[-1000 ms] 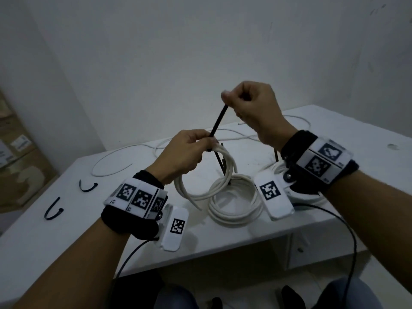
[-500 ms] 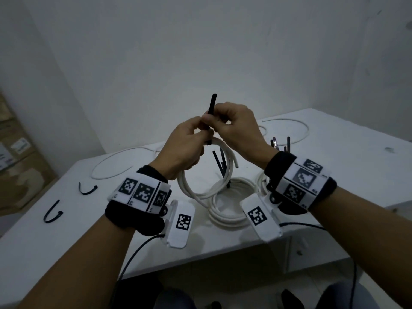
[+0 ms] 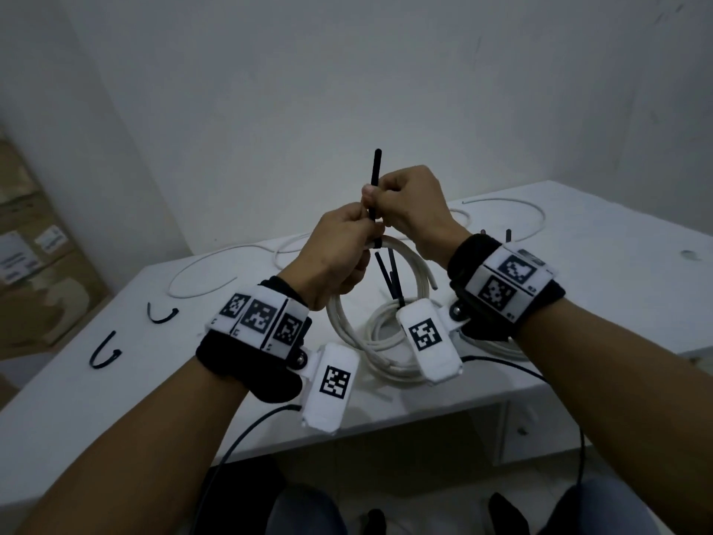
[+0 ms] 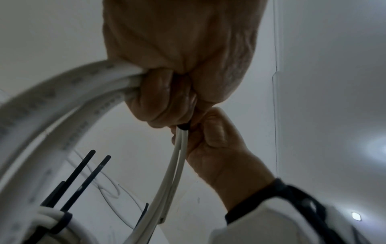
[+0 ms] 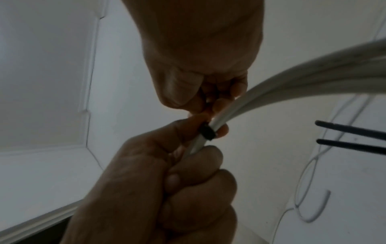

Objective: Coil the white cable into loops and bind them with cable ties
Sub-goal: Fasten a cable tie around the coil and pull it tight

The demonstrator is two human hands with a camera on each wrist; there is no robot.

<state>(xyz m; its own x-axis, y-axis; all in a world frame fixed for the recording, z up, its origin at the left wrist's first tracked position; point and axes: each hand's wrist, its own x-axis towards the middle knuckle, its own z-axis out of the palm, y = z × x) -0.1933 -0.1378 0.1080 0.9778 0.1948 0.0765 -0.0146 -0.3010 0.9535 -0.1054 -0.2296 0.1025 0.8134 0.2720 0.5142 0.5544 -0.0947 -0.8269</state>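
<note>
My left hand (image 3: 357, 241) grips the top of a coil of white cable (image 3: 347, 330), which hangs from it above the table. A black cable tie (image 3: 375, 175) is wrapped round the coil next to my left fingers. Its band (image 5: 206, 132) shows tight round the cable strands (image 5: 271, 85). My right hand (image 3: 386, 204) pinches the tie's tail just above the left hand, and the tail's end sticks straight up. From the left wrist view the tie's head (image 4: 183, 127) sits between both hands.
Another white coil (image 3: 386, 322) with black tie tails (image 3: 389, 279) lies on the white table (image 3: 617, 287) under my hands. Two loose black ties (image 3: 162, 312) (image 3: 104, 351) lie at the left. Loose white cable (image 3: 216, 272) runs along the back. Cardboard boxes (image 3: 31, 264) stand far left.
My right hand has slid down the tie's tail from its raised end to meet the left hand. The tail's free end now stands above the right hand.
</note>
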